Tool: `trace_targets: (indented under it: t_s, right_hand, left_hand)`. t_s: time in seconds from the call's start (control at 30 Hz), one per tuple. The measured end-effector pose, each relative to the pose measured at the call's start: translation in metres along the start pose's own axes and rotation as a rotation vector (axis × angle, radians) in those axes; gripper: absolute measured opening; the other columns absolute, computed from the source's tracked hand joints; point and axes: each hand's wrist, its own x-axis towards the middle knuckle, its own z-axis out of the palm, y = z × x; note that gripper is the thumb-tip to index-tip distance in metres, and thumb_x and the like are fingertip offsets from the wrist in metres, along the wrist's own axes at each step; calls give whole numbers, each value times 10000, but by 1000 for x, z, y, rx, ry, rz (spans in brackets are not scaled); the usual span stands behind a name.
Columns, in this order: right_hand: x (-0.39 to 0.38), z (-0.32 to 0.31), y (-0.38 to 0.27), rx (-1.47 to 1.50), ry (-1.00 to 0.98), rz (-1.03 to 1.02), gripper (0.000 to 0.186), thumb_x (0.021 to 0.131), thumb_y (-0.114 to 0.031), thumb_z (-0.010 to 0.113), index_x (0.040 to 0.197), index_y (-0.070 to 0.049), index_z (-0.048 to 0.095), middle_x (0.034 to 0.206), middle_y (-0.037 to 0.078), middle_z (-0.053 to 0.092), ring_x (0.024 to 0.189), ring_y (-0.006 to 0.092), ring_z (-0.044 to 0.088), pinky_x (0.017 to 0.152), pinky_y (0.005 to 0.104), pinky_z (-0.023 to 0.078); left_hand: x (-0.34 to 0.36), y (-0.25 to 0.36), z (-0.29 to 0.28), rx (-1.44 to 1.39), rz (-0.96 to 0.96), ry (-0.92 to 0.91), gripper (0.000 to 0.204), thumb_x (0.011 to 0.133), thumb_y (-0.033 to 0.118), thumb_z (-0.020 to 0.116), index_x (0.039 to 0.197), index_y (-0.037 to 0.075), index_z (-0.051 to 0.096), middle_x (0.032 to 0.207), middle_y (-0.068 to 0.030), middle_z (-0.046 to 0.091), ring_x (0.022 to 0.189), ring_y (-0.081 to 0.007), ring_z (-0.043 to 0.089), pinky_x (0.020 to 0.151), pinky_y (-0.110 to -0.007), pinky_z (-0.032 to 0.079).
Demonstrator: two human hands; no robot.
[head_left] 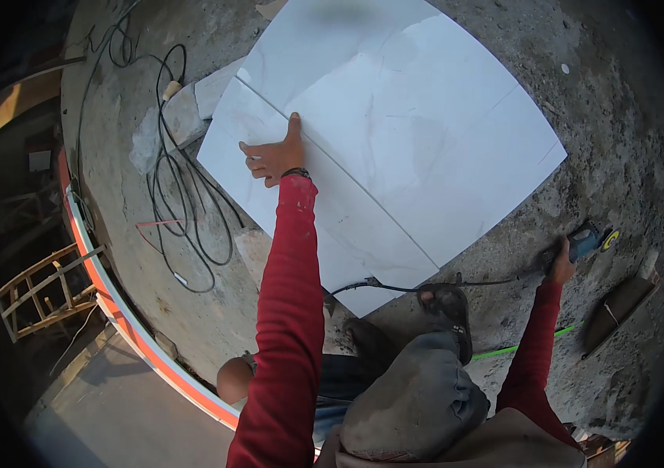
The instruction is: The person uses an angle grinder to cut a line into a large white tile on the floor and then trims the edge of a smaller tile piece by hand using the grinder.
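Observation:
A large white tile with faint grey veining lies flat on the rough ground, and a long straight line separates it from a narrower white strip. My left hand rests on that strip with fingers spread, its thumb close to the line. Off to the right, beyond the tile's edge, my right hand is wrapped round a blue and black angle grinder. The grinder's yellow disc faces away from me. Its black cord crosses the strip's near corner.
Loose coils of dark cable lie left of the tile, beside pale broken slabs. An orange and white edge curves along the lower left, with a wooden frame beyond. A green rod and a trough-like object lie at right.

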Motion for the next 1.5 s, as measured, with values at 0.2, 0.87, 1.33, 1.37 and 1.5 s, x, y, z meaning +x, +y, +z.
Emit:
trace_targets:
  t_s: [0.2, 0.87, 1.33, 1.37, 1.5]
  right_hand:
    - [-57, -32, -5, 110, -115, -46, 558, 853, -265, 813, 1266, 54, 615, 995, 84, 711, 865, 215, 673, 829, 346, 538]
    - [-280, -97, -57, 69, -164, 169, 298, 912, -211, 744, 1101, -45, 586, 792, 81, 666, 616, 166, 641, 555, 308, 531]
    - [-435, -144, -30, 225, 196, 113, 455, 890, -105, 777, 1277, -12, 555, 1018, 71, 652, 833, 147, 651, 749, 305, 539]
    - [-442, -156, -35, 199, 200, 146, 456, 892, -111, 777, 1279, -14, 557, 1012, 71, 654, 824, 146, 650, 740, 304, 537]
    - [-466, -209, -69, 157, 230, 136, 431, 911, -183, 772, 1257, -21, 573, 965, 67, 668, 776, 141, 641, 693, 289, 526]
  left_hand:
    - [10, 7, -7, 48, 21, -12, 1274, 622, 629, 887, 1588, 129, 223, 1455, -239, 393, 1361, -396, 360, 1013, -607, 383]
    - [-82, 44, 36, -174, 1203, -189, 1148, 642, 473, 921, 1548, 100, 322, 1427, -227, 383, 1288, -388, 337, 989, -542, 300]
    - [-143, 64, 43, 117, 1694, -430, 1211, 643, 601, 866, 1538, -4, 316, 1446, -214, 357, 1313, -381, 321, 1024, -560, 317]
    - [-141, 66, 42, 125, 1685, -431, 1230, 631, 608, 866, 1532, -20, 313, 1444, -217, 354, 1308, -379, 315, 1026, -557, 304]
    - [-137, 63, 36, 140, 1622, -429, 1218, 629, 609, 869, 1513, -42, 341, 1471, -208, 350, 1322, -371, 318, 1002, -553, 335]
